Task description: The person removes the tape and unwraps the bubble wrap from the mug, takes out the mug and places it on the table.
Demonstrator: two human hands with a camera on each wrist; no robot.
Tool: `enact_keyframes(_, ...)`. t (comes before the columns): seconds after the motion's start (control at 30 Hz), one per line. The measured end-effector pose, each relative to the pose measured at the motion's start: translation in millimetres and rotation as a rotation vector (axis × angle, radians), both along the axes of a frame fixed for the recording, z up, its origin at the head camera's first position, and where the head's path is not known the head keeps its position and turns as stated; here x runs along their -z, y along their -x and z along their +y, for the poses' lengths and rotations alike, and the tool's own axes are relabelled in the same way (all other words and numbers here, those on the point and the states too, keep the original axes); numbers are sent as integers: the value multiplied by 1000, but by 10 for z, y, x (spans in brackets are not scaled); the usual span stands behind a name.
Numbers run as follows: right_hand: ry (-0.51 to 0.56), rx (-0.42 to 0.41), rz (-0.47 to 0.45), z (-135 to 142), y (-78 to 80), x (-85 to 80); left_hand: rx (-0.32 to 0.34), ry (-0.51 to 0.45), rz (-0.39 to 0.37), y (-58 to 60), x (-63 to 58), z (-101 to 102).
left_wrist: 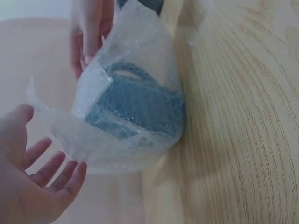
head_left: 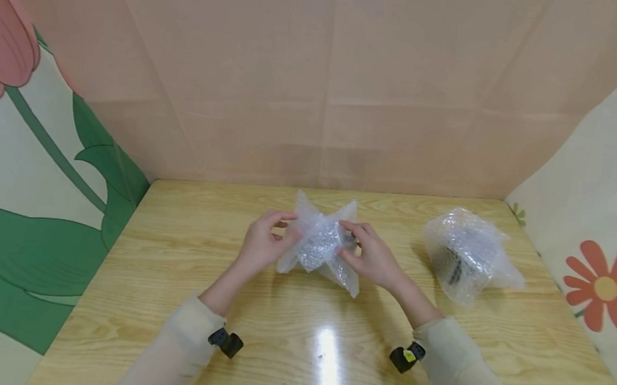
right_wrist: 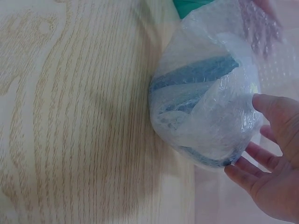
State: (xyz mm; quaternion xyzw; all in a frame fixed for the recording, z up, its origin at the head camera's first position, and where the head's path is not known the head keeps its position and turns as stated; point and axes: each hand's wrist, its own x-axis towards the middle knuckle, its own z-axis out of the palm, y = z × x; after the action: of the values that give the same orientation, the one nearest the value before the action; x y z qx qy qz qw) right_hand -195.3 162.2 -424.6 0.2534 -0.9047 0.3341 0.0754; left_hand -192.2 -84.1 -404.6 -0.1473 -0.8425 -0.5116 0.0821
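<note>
A bundle of clear bubble wrap [head_left: 319,249] stands on the table between the two hands, its corners sticking out in points. Through the film in the left wrist view shows a blue item [left_wrist: 140,105] with a loop like a handle. My left hand [head_left: 266,240] is at the bundle's left side; its fingers are spread, with the thumb right at a loose flap. On the other side, my right hand [head_left: 375,257] touches the wrap with thumb and fingertips apart, the fingers only slightly bent, as the right wrist view shows.
Another bubble-wrapped bundle [head_left: 467,253], with dark marks showing through, lies to the right on the wooden table [head_left: 178,327]. A beige cloth backdrop [head_left: 322,85] rises behind the table. Flower-printed panels [head_left: 553,193] flank both sides.
</note>
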Motion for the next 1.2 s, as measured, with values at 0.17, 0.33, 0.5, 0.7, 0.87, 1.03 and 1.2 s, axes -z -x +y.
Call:
enact_keyframes(0.17,-1,1,-7,2,-2,-9,-3,67,-27,-64,-46,14)
enact_keyframes(0.33,-8,1,-3,3,6,2,-16,125,-58,-110,-91,26)
enact_keyframes(0.5,-10,1,0,4,13,16,-32,114,-31,-134,-99,16)
enact_keyframes(0.7,-12,5,9,6,6,14,-55,53,24,-140,-109,-11)
enact_keyframes(0.87,-10,4,11,2,0,2,-72,8,49,-147,-128,-49)
enact_keyframes(1.03,-12,4,12,-2,-3,7,-107,-27,81,-154,-134,-88)
enact_keyframes(1.2,0,-1,46,-4,-7,18,-140,-50,90,-146,-121,-134)
